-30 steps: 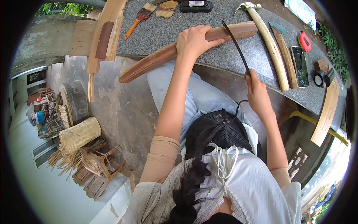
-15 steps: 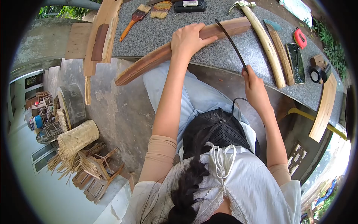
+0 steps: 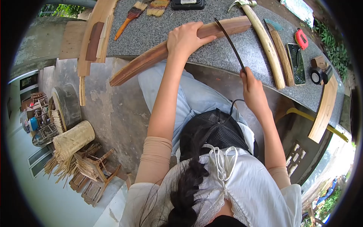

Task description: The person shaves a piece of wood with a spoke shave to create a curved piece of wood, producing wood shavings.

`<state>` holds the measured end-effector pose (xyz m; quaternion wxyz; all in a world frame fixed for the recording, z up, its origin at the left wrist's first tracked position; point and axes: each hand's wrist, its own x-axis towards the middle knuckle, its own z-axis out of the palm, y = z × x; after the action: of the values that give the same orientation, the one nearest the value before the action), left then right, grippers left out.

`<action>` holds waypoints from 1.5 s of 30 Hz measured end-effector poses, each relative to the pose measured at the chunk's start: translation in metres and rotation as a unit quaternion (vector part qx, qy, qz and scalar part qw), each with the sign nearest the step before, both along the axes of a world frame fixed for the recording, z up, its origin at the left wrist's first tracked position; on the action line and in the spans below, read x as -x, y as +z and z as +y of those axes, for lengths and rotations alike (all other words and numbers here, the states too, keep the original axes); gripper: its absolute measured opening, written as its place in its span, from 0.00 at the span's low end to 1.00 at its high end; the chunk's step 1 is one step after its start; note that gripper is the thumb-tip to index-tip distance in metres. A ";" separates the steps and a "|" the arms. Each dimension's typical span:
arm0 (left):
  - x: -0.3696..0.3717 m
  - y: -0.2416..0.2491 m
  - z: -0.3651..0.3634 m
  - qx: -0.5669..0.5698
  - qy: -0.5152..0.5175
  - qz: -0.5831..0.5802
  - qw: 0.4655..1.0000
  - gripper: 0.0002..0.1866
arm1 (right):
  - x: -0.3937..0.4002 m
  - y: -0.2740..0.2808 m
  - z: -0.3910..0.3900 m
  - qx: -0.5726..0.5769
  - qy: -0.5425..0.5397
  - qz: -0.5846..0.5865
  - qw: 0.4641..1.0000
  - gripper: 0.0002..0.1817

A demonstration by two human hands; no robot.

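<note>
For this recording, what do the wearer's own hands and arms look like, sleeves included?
The left hand and right hand are bare, with no glove, ring or watch visible. Snug beige sleeves end around the elbows, the left one bunched in folds. Over them is a loose white top with wider, shorter sleeves.

Wooden bar (image 3: 151, 55) over table (image 3: 217, 53) edge, brush (image 3: 129, 19) behind it, hammer (image 3: 266, 47) to its right, phone (image 3: 297, 68) farther right.

Room between paintbrush (image 3: 132, 13) and wooden piece (image 3: 143, 60), with left hand (image 3: 184, 39), thin dark tool (image 3: 231, 45) and hammer (image 3: 266, 45) barring farther right.
</note>
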<state>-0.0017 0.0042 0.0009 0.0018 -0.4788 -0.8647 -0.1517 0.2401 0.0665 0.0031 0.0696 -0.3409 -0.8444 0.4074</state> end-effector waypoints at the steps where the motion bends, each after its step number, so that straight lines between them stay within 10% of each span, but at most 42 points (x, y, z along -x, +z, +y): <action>1: 0.000 0.001 0.000 0.009 0.000 -0.001 1.000 0.32 | 0.008 0.003 0.004 0.003 0.007 -0.012 1.000 0.09; 45: 0.003 0.001 -0.009 -0.010 -0.022 -0.020 1.000 0.31 | 0.037 -0.020 0.002 -0.007 0.006 0.048 0.999 0.11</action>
<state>-0.0049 -0.0052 0.0016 -0.0144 -0.4944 -0.8524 -0.1696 0.2027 0.0690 -0.0165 0.1103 -0.3152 -0.8447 0.4182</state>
